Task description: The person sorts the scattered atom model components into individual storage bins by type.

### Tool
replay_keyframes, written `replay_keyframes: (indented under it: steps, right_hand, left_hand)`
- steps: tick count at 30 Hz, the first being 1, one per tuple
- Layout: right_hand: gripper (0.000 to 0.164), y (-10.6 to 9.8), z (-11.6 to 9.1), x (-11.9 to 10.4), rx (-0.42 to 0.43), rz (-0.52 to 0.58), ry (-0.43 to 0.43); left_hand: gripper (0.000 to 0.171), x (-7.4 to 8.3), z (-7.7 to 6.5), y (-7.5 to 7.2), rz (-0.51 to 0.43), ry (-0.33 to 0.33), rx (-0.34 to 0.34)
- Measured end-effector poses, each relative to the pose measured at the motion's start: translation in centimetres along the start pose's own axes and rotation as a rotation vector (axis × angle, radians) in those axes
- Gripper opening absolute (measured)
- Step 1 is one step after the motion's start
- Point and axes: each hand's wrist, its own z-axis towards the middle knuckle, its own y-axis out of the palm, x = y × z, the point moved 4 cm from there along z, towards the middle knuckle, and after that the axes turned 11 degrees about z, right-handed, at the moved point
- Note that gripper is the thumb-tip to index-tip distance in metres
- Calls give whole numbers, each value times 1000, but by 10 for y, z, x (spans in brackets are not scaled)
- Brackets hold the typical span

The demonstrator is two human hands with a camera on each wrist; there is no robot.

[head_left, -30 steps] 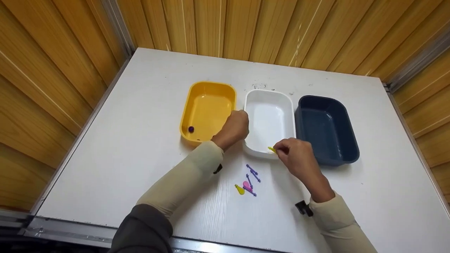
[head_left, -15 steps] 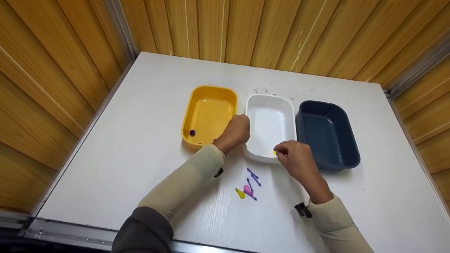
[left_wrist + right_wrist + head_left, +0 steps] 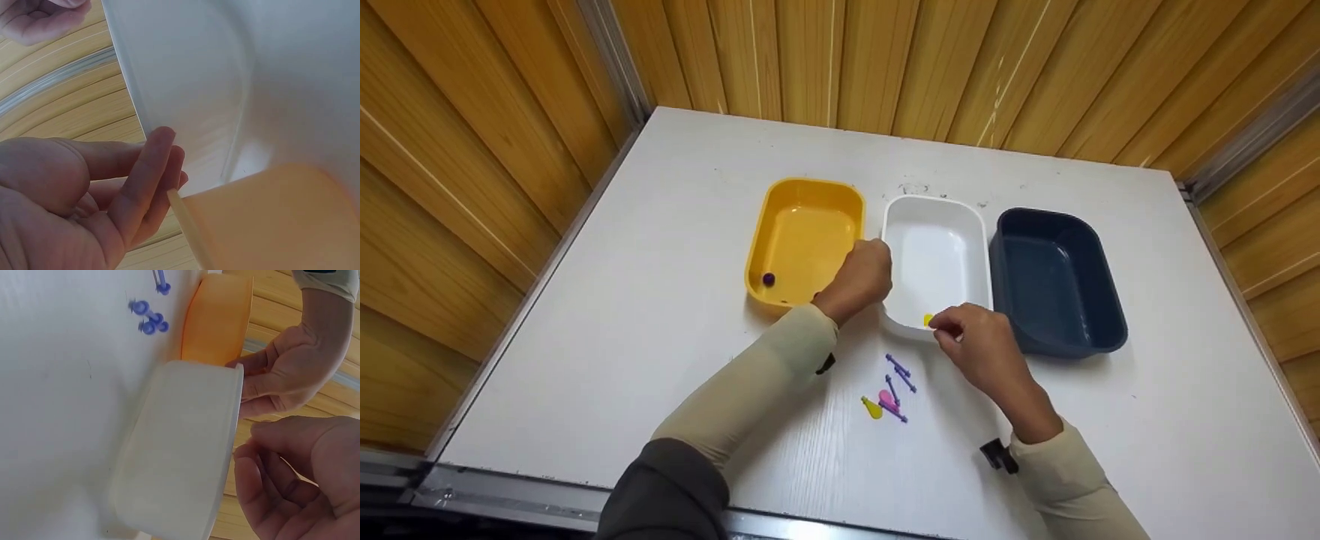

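Note:
In the head view my left hand point(image 3: 864, 274) is at the facing rims of the yellow box and the white box point(image 3: 931, 262). The left wrist view shows its thumb and fingers pinching the white box's rim point(image 3: 126, 79). My right hand point(image 3: 982, 346) hovers over the white box's near right corner, thumb and fingertips pinched together. A small yellow piece point(image 3: 928, 320) pokes out from them, mostly covered; the right wrist view does not show it. Closer to me lie several thin purple sticks point(image 3: 892, 390) with knobbed ends, a pink piece point(image 3: 886, 397) and a yellow teardrop-shaped piece point(image 3: 872, 408).
The yellow box point(image 3: 810, 240) at left holds a dark purple ball point(image 3: 769, 279) near its front corner. To the right of the white box stands a dark blue box point(image 3: 1054, 292). All three are on a white table point(image 3: 660, 262) enclosed by wood-panelled walls point(image 3: 870, 67).
My right hand has shifted slightly left along the white box's near end, the yellow piece moving with it. My left hand stays at the rim. The pieces on the table have not moved.

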Motion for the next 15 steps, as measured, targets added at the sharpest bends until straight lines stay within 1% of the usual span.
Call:
replay_keyframes:
  steps: [4, 6, 7, 9, 11, 13, 15]
  right_hand:
    - [11, 7, -3, -6, -11, 3, -35]
    - [11, 12, -5, -9, -25, 0, -55]
    - [12, 14, -6, -10, -38, 0, -52]
    - [12, 20, -8, -12, -78, -5, -33]
    - [13, 27, -11, -14, -136, -5, 2]
    - [15, 32, -13, -15, -193, -4, 38]
    - [15, 38, -15, -16, -236, -6, 44]
  left_hand:
    - [22, -1, -1, -2, 21, -4, 7]
    - [22, -1, -1, -2, 32, -11, 11]
    - [22, -1, -1, -2, 33, -13, 14]
    - [23, -1, -2, -1, 23, -22, 17]
    - [22, 0, -2, -1, 19, -21, 26]
    - [22, 0, -3, -1, 16, -13, 36]
    - [21, 0, -3, -1, 23, 0, 50]
